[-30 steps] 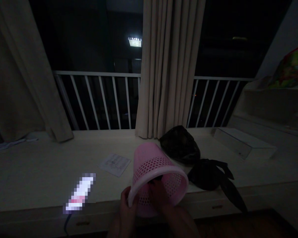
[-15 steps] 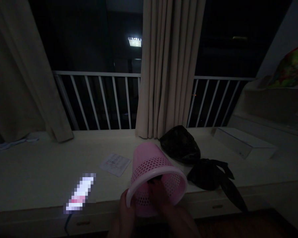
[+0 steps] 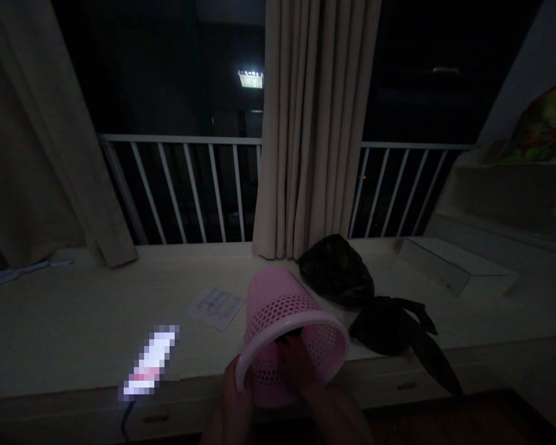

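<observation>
A pink perforated plastic basket (image 3: pixel 278 300) lies tipped on its side at the front edge of a pale window ledge (image 3: pixel 74 315), its mouth turned toward me. My left hand (image 3: pixel 234 398) grips the basket's rim at the lower left. My right hand (image 3: pixel 296 364) reaches inside the basket's mouth, its fingers curled around something dark that I cannot make out in the dim light.
Two black plastic bags (image 3: pixel 336 269) (image 3: pixel 389 327) lie right of the basket. A printed paper slip (image 3: pixel 215 306) lies left of it, and a lit phone screen (image 3: pixel 151 361) further left. A cream curtain (image 3: pixel 312 123) hangs behind, before a white railing (image 3: pixel 185 185). A flat box (image 3: pixel 454 266) sits at right.
The basket has shifted slightly left and down in my hands. Both hands keep the same hold.
</observation>
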`<state>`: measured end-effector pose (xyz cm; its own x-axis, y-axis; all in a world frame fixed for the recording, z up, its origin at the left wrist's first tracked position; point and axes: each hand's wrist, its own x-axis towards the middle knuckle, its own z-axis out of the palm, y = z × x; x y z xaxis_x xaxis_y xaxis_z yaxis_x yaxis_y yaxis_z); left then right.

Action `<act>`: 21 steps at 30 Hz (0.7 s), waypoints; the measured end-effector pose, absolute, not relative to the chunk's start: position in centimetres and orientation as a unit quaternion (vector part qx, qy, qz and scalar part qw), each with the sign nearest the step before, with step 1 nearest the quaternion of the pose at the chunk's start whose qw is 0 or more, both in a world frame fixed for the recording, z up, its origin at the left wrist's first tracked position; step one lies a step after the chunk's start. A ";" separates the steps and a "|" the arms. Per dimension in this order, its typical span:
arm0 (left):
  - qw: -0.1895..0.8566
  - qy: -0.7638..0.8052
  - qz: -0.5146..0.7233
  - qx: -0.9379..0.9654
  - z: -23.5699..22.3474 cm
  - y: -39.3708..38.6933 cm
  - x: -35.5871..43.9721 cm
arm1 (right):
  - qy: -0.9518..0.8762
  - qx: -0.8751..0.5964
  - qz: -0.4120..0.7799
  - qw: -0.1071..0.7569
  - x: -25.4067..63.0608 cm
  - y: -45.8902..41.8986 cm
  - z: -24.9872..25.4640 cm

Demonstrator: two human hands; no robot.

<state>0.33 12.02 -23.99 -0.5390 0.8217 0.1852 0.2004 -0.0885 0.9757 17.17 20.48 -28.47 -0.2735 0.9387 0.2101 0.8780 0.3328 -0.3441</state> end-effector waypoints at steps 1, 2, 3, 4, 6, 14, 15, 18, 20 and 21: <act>0.261 0.621 0.616 0.408 -23.9 11.9 0.3 | -0.796 -0.570 0.079 0.188 17.2 20.5 -28.4; 0.273 0.617 0.617 0.406 -23.8 11.8 0.2 | -0.797 -0.569 0.078 0.187 17.2 20.5 -28.4; 0.284 0.614 0.616 0.403 -23.6 11.7 0.2 | -0.798 -0.568 0.076 0.188 17.2 20.5 -28.3; 0.292 0.615 0.611 0.404 -23.4 11.6 0.1 | -0.798 -0.567 0.074 0.190 17.2 20.4 -28.3; 0.303 0.619 0.600 0.407 -23.0 11.4 0.0 | -0.796 -0.568 0.070 0.199 17.2 20.3 -28.2; 0.309 0.632 0.599 0.383 -23.1 11.7 0.3 | -0.792 -0.568 0.068 0.214 17.1 20.1 -28.0; 0.312 0.634 0.595 0.383 -23.2 11.7 0.2 | -0.791 -0.569 0.067 0.215 17.0 20.1 -27.9; 0.310 0.641 0.587 0.384 -23.1 11.7 0.0 | -0.788 -0.574 0.067 0.214 17.0 20.1 -27.7; 0.313 0.642 0.580 0.390 -22.9 11.6 0.0 | -0.793 -0.567 0.069 0.211 17.0 20.1 -27.5; 0.317 0.641 0.578 0.393 -22.8 11.6 0.0 | -0.797 -0.562 0.071 0.209 17.0 20.1 -27.4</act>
